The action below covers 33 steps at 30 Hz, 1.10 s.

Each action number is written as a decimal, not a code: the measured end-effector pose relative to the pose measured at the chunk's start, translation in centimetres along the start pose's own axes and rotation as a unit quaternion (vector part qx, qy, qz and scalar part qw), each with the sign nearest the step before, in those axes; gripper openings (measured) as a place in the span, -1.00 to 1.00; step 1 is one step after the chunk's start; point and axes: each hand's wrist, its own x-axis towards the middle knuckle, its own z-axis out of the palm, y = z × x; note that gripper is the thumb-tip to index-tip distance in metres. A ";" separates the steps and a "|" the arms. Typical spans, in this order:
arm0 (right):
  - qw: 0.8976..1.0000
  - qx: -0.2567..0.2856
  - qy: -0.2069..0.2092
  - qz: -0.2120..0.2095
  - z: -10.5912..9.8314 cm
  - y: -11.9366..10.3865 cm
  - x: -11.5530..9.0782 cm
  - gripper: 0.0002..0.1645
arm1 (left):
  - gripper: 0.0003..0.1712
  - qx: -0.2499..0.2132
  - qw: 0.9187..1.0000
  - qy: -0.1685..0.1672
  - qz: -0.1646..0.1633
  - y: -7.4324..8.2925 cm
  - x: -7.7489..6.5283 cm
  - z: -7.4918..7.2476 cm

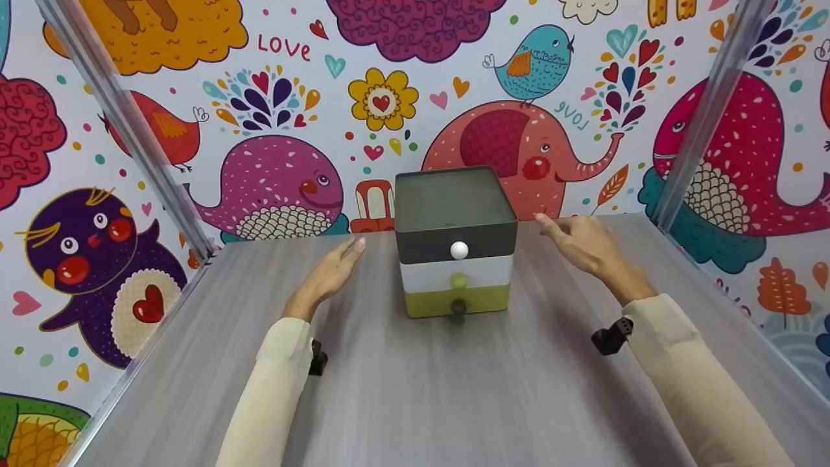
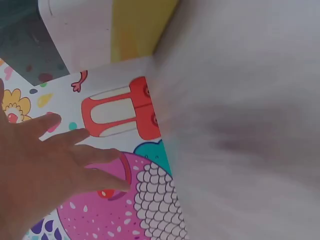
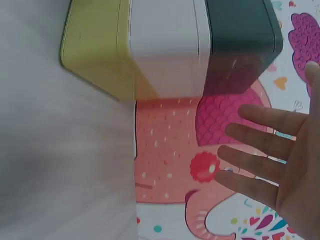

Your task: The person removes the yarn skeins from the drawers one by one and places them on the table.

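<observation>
A small three-tier drawer box (image 1: 456, 243) stands on the table, dark grey-green on top, white in the middle and olive green below. Each tier has a round knob on its front: white, green and dark. Left of the box, my left hand (image 1: 331, 271) hovers with fingers extended, apart from it. On the other side, my right hand (image 1: 577, 243) is held in the air, also apart from the box. Both wrist views show spread fingers with nothing in them; the box's side (image 2: 85, 35) appears in the left one and its other side (image 3: 170, 50) in the right.
The grey wood-grain table (image 1: 415, 402) extends around the box. Behind it rises a wall (image 1: 382, 155) printed with cartoon animals. Metal posts stand at the left (image 1: 130, 123) and right (image 1: 707, 123) corners. A small black camera is strapped at each wrist.
</observation>
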 end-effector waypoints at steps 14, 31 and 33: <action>0.993 0.102 0.053 -0.001 3.3 -3.1 -0.5 -0.11 | -0.29 -0.303 0.951 0.061 0.000 3.6 1.6 2.0; 0.960 0.276 0.014 0.036 7.5 -6.2 -0.8 -0.15 | -0.38 -0.385 0.919 0.059 0.063 6.3 3.4 4.4; 0.954 0.298 0.010 0.039 7.9 -6.7 -0.9 -0.16 | -0.38 -0.388 0.917 0.056 0.070 6.4 3.5 4.7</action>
